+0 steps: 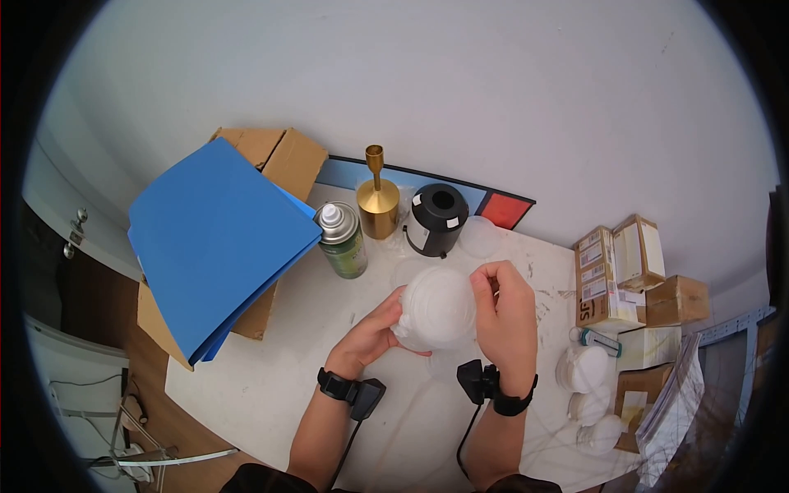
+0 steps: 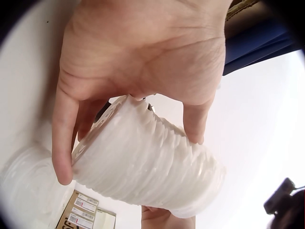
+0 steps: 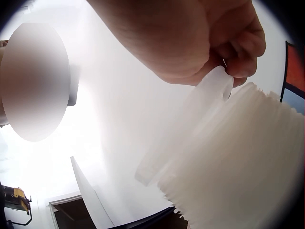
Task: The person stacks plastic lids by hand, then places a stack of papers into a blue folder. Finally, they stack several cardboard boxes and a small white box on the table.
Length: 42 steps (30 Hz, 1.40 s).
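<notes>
A stack of thin whitish translucent round pieces (image 1: 437,306) is held above the white table. My left hand (image 1: 371,330) grips its side; in the left wrist view, the fingers and thumb of the left hand (image 2: 138,62) span the ridged stack (image 2: 147,152). My right hand (image 1: 505,324) is at the stack's right edge. In the right wrist view, curled fingers of the right hand (image 3: 209,43) pinch the rim of one translucent disc (image 3: 190,119), which stands slightly apart from the ridged stack (image 3: 243,167).
Behind the hands stand a spray can (image 1: 343,246), a gold candlestick (image 1: 378,205) and a black cylinder (image 1: 437,220). Blue folders (image 1: 218,246) lie on a cardboard box (image 1: 296,164) at left. Small boxes (image 1: 600,275) and more white round stacks (image 1: 585,370) sit at right.
</notes>
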Tool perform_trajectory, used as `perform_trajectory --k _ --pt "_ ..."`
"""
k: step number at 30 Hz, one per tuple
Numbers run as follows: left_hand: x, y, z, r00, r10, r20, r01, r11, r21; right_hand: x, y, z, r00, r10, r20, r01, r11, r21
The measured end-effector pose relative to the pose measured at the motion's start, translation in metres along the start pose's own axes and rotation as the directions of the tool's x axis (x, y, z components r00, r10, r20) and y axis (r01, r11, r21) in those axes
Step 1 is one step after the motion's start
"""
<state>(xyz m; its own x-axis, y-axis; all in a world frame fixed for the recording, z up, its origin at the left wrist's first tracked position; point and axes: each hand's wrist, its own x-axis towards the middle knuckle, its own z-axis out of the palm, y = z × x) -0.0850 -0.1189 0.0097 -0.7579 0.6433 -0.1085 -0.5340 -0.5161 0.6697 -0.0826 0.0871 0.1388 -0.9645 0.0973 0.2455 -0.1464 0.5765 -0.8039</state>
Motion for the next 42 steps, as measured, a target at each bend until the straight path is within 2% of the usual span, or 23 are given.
perform_trajectory --k 5,14,17,20,23,26,29,32,34,35,38,41,42 --pt "0.001 0.000 0.002 1.000 -0.004 -0.003 0.004 1.000 0.012 -0.001 0.003 0.006 0.998 -0.036 -0.047 0.032 0.996 -0.086" --pt "-0.001 0.000 0.000 1.000 -0.012 -0.005 0.012 1.000 -0.006 0.001 0.003 0.007 0.990 -0.140 -0.002 0.138 0.976 -0.168" --pt "-0.001 -0.001 0.000 1.000 -0.010 -0.011 0.010 1.000 -0.013 0.000 0.001 0.007 0.994 -0.110 0.015 0.111 0.972 -0.206" --pt "-0.001 -0.001 -0.001 1.000 -0.012 -0.008 0.012 1.000 -0.013 0.001 -0.006 0.003 0.962 -0.266 -0.063 0.249 0.948 -0.197" --pt "-0.002 0.003 0.003 1.000 -0.020 -0.016 0.020 1.000 0.009 0.000 -0.015 0.001 0.908 -0.418 0.031 0.419 0.905 -0.075" --pt "-0.003 -0.004 0.002 0.996 0.014 -0.092 -0.009 0.999 0.048 -0.003 -0.018 0.012 0.865 -0.482 0.140 0.495 0.866 -0.075" --pt "-0.002 -0.011 -0.005 0.994 0.026 -0.109 -0.016 0.995 0.099 -0.010 -0.016 0.035 0.851 -0.477 0.219 0.518 0.831 -0.203" --pt "-0.004 -0.006 -0.006 0.990 -0.024 -0.138 0.032 0.998 0.056 -0.010 0.000 0.048 0.876 -0.423 0.230 0.470 0.857 -0.213" --pt "-0.005 -0.007 -0.007 0.993 -0.009 -0.119 0.017 0.998 0.065 -0.011 -0.001 0.046 0.872 -0.425 0.242 0.475 0.853 -0.214" --pt "-0.005 -0.007 -0.006 0.994 0.001 -0.114 0.006 0.998 0.068 -0.011 -0.002 0.044 0.868 -0.429 0.252 0.482 0.851 -0.211" --pt "-0.002 0.004 0.020 0.973 -0.031 -0.230 0.069 0.985 0.158 -0.011 -0.013 0.032 0.860 -0.447 0.245 0.488 0.861 -0.141" --pt "-0.003 -0.003 0.005 0.988 0.035 -0.153 -0.016 0.992 0.126 -0.008 -0.024 0.006 0.859 -0.482 0.174 0.456 0.874 0.168" --pt "-0.002 -0.002 0.007 0.991 0.034 -0.128 -0.019 0.994 0.111 -0.006 -0.020 -0.003 0.889 -0.443 0.116 0.426 0.893 0.144"
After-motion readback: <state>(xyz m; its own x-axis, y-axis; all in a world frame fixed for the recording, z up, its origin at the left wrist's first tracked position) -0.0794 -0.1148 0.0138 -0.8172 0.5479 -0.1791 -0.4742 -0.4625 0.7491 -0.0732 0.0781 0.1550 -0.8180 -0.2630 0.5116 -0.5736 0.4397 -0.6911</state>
